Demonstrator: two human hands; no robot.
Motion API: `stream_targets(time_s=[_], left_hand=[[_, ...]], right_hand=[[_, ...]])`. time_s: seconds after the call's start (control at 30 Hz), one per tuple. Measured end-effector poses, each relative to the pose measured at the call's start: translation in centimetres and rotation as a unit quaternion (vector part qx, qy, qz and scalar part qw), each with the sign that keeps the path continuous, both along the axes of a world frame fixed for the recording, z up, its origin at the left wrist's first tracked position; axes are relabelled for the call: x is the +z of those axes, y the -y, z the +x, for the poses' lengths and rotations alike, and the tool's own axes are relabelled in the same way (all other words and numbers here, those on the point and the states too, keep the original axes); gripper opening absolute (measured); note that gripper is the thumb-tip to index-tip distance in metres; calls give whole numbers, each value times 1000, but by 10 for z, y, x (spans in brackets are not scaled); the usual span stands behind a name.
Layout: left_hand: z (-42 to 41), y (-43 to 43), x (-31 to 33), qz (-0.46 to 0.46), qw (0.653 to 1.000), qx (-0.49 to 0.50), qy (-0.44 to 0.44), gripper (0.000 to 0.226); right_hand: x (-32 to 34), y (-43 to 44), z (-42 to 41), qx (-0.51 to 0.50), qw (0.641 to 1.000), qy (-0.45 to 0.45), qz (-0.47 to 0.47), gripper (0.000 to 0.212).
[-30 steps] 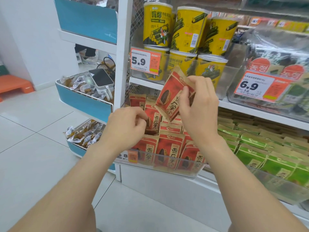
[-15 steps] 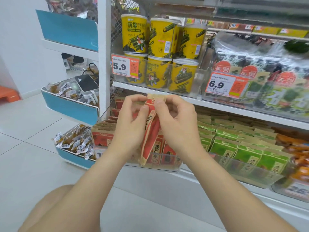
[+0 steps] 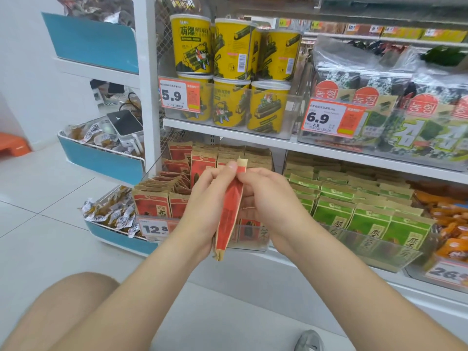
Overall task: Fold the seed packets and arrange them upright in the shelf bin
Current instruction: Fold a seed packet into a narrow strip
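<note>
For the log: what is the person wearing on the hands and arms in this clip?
The left hand and right hand are bare: no gloves, rings, watch or wristbands show. Both forearms are uncovered as far as the frame edge, with no sleeve in view.

The tub tag [image 3: 180, 96], in front of the yellow tubs [image 3: 192, 44], reads "5.9"; the tubs bear "嗨爆". The seaweed tag [image 3: 331, 119] reads "6.9", with a small "7.5" under it. Behind it, the seaweed packs [image 3: 374, 84] carry red badges lettered "농형". On the bin [image 3: 255, 247], the low tag [image 3: 155, 228] reads "12.8". Red packets [image 3: 152, 206] show "香", green packets [image 3: 367, 219] "原". The corner tag [image 3: 445, 273] shows "26", the rest cut off.
</note>
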State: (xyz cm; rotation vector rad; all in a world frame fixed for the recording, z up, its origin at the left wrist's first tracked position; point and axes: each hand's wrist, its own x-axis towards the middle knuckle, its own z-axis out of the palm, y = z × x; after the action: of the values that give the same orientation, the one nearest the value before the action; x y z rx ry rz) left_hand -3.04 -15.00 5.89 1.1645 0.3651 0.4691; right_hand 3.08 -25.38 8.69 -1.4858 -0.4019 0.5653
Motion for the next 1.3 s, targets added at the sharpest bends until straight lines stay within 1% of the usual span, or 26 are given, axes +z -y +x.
stream_targets(time_s=[0.1,0.13,0.27,0.4,0.53,0.6,0.63,0.67,0.7,0.73,0.77,0.8,0.83,0.87,0.93,1.0,1.03,1.07,1.13,1.2,1.3], left_hand=[[-5,-1,-5,10,1000,10,-5,40],[-6,-2,-7,13,1000,17,-3,36],[-10,-4,-10,40,999,34,-14,28],[-10,-6,-11,42,998,41,-20,29],[-12,-10,-7,24,999,36,-10,35],[-13,-12,-4,8,1000,28,4,36],[-12,-13,-4,-2,1000,23,12,36],[-12,-14,-3,-13,1000,19,16,38],[-13,-15,-3,-27,999,19,17,42],[-13,-17,-3,-43,998,25,23,48],[-13,-19,-1,-60,997,36,32,54],[-14,-22,0,-73,995,55,38,59],[-14,-26,2,-83,993,77,42,63],[-14,-29,3,-87,991,96,42,65],[-14,-36,3,-87,988,125,32,68],[-16,-39,5,-75,988,135,24,65],[-17,-39,7,-65,989,133,22,62],[-18,-39,8,-54,990,126,20,57],[-20,-39,10,-19,995,95,21,47],[-22,-38,11,15,999,50,16,35],[-23,-35,8,41,999,-9,9,26]], right_hand=[[0,-4,-5,-13,1000,13,3,10],[-1,-5,-6,-13,1000,18,3,9],[-9,-7,-6,-10,999,32,1,17],[-13,-10,-7,-9,999,41,2,17],[-14,-14,-9,1,999,49,22,14],[-16,-17,-10,-2,997,72,24,11],[-17,-18,-10,-7,994,106,18,9],[-19,-19,-9,-12,986,165,5,7],[-21,-18,-8,-12,969,247,-15,4],[-21,-17,-7,-3,942,334,-38,6],[-22,-17,-7,15,912,406,-59,13],[-21,-16,-8,45,889,450,-74,21],[-19,-16,-8,84,879,461,-84,28],[-18,-16,-8,128,883,443,-89,33],[-16,-15,-9,197,902,369,-105,44],[-14,-13,-10,233,930,264,-108,52],[-15,-12,-10,232,945,208,-101,50],[-14,-11,-10,215,958,164,-92,46],[-13,-10,-7,156,978,122,-71,39],[-12,-9,-3,97,988,112,-52,36],[-10,-7,1,60,991,112,-44,26]])
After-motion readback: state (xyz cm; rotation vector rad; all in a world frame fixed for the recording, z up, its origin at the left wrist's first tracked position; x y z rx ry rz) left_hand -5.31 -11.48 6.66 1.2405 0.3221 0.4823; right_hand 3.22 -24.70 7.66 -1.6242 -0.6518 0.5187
